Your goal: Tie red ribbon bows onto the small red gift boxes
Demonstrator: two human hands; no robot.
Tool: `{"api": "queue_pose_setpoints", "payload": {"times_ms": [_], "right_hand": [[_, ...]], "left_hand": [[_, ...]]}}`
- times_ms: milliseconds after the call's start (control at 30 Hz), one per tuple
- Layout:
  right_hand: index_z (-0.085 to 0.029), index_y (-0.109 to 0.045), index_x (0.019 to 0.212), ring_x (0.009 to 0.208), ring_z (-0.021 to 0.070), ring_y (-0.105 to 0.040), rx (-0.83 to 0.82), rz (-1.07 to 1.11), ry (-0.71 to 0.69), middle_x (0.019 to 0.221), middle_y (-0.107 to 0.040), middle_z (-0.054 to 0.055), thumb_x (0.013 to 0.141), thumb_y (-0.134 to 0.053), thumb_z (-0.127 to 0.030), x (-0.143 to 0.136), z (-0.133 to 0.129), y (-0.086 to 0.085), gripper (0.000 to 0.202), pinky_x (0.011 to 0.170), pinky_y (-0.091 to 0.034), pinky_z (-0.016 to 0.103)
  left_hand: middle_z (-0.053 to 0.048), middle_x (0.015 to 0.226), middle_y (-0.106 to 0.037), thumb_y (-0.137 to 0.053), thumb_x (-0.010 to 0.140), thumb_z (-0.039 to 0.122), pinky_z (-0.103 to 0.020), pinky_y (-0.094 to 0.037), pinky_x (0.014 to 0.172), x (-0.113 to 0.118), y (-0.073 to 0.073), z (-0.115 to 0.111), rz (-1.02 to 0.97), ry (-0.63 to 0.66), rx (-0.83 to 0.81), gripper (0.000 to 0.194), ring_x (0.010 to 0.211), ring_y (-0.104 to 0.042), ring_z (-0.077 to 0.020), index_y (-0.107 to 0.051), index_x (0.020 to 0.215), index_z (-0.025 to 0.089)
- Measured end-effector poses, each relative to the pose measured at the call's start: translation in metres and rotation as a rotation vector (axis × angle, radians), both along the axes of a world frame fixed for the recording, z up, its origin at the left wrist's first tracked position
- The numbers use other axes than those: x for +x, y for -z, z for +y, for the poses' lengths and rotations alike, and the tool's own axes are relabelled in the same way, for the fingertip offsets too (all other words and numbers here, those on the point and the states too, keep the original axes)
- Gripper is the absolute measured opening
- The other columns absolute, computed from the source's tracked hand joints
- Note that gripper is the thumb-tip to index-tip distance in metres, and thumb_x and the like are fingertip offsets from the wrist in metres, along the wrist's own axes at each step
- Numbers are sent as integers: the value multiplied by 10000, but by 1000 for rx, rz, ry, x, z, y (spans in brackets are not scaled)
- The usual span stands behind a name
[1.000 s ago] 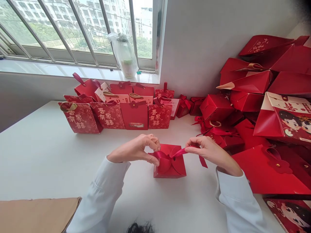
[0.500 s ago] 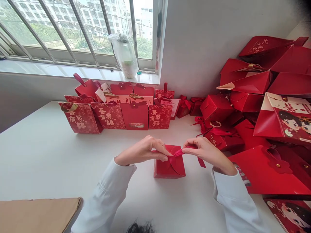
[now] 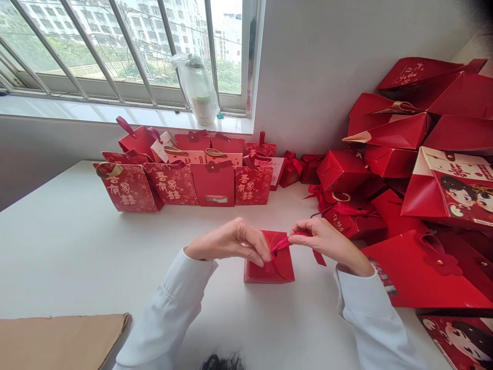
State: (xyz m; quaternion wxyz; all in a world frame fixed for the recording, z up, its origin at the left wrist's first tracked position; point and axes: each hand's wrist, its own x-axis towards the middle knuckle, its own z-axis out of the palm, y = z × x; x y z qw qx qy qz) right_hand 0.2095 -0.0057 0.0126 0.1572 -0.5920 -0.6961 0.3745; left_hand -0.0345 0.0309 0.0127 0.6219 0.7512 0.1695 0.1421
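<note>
A small red gift box (image 3: 269,275) stands on the white table in front of me, its curved top flaps closed. A red ribbon (image 3: 282,243) comes up from the middle of its top. My right hand (image 3: 323,241) pinches the ribbon to the right of the box, and a loose tail hangs below the fingers. Over the left part of the lid, my left hand (image 3: 234,241) has thumb and fingertips pinched on the ribbon near the knot. The fingers partly cover what they hold there.
Several red paper gift bags (image 3: 173,185) stand in rows below the window. A large heap of red boxes (image 3: 400,205) fills the right side. Cardboard (image 3: 57,339) lies at the front left. A bagged bottle (image 3: 202,97) stands on the windowsill (image 3: 134,117).
My left hand's fingertips have shifted slightly down and right, closer over the knot. My right hand keeps its grip on the ribbon, nearly unmoved. The box has stayed in place.
</note>
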Motion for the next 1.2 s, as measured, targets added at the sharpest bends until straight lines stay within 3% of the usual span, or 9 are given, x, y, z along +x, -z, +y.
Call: {"api": "queue_pose_setpoints", "payload": {"times_ms": [167,267,433,633,733,867,933,1033,1200], "right_hand": [[-194,-643,683,472,94,-336,-4,16,14,509,-405,-54,798,-576,-403,0,1,3,247,458,-224,236],[-197,-638,682,483,98,-359,36,12,33,517,-426,-52,794,-583,-381,1,1,6,222,465,-230,236],[-196,-615,670,491,101,-418,149,3,62,588,-522,-39,801,-585,-364,-1,2,5,215,493,-300,236],[-198,-604,689,509,99,-489,353,-23,39,713,-607,-26,824,-597,-290,-10,1,-3,163,547,-367,246],[-200,-595,696,565,116,-514,514,-96,29,710,-602,-25,827,-610,-235,-16,0,-4,136,586,-378,255],[-187,-594,714,670,150,-507,850,-268,-50,696,-580,-7,849,-579,-169,-34,-5,-1,138,749,-385,320],[-179,-600,732,671,149,-483,993,-335,-87,683,-564,-2,875,-526,-141,-45,-10,1,165,819,-379,354],[-168,-590,700,631,135,-437,1150,-449,-123,632,-525,-7,881,-475,-79,-57,-20,3,232,898,-362,392],[-153,-611,741,635,129,-433,1246,-554,-155,611,-519,-8,849,-475,12,-57,-39,10,240,939,-347,419]], "left_hand": [[-39,1150,-674,-692,787,260,-303,-419,915,11,4,0,-36,13,265,86,1000,-541,-190,-776,801,255],[-22,1042,-722,-658,816,255,-289,-423,883,17,10,-1,7,-1,330,117,964,-538,-185,-775,825,265],[-11,800,-743,-674,800,268,-243,-436,806,25,20,-3,1,-153,355,104,857,-573,-161,-773,832,255],[17,724,-699,-683,777,239,-210,-417,682,30,16,-8,72,-267,357,34,759,-565,-135,-709,776,217],[73,632,-645,-718,728,225,-205,-364,603,32,13,-12,109,-359,332,188,593,-483,-96,-560,827,197],[97,603,-626,-694,716,206,-200,-347,587,35,12,-17,116,-462,260,315,572,-471,-97,-466,933,212],[93,599,-607,-648,723,181,-192,-333,561,36,11,-19,130,-508,259,261,568,-477,-96,-491,930,209],[71,569,-552,-570,698,134,-188,-293,516,37,9,-22,191,-583,334,55,545,-447,-82,-538,721,173],[48,531,-544,-533,707,157,-178,-296,486,37,6,-23,244,-682,312,104,513,-423,-72,-572,611,150]]}}
